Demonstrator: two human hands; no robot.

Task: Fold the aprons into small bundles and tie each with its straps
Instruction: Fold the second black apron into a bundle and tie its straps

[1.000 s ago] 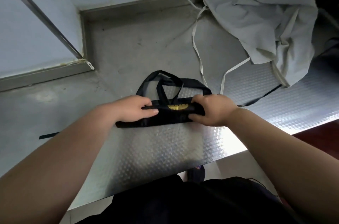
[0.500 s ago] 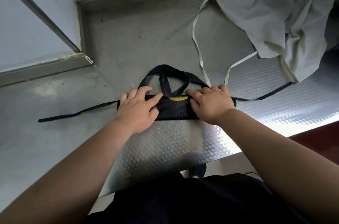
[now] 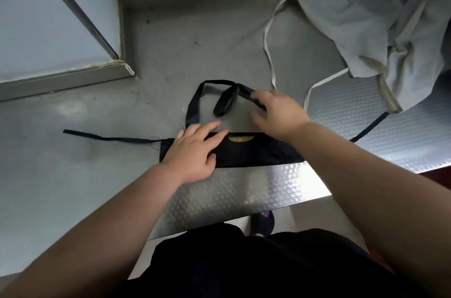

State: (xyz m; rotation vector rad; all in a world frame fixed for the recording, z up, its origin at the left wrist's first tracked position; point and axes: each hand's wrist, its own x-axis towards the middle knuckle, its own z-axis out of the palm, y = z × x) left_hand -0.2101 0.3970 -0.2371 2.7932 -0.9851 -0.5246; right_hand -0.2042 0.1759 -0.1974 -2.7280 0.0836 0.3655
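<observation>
Aprons (2): one dark navy cloth apron [image 3: 256, 153], folded into a long flat band with a yellow emblem [image 3: 240, 138], lies near the worktop's front edge. One pale grey crumpled cloth apron [image 3: 378, 17] lies well apart at the far right.
Dark straps (3): the neck loop [image 3: 193, 105] lies beyond the band. The left waist tie [image 3: 109, 138] trails left, and the right waist tie [image 3: 371, 127] reaches the grey apron's edge.
Hands (2): the left hand [image 3: 192, 151] lies flat on the band's left half, fingers [image 3: 210, 127] straight and pressing. The right hand [image 3: 278, 112] is beyond the band, fingers [image 3: 262, 97] curled round the neck loop's right side.
Worktop (1): an embossed stainless-steel worktop [image 3: 244, 195] bears both aprons.
Unclear: the right hand is blurred, so its exact hold is indistinct. The right forearm hides the band's right end. The frame cuts off the grey apron, and its pale straps [image 3: 268, 53] are too tangled to count.
</observation>
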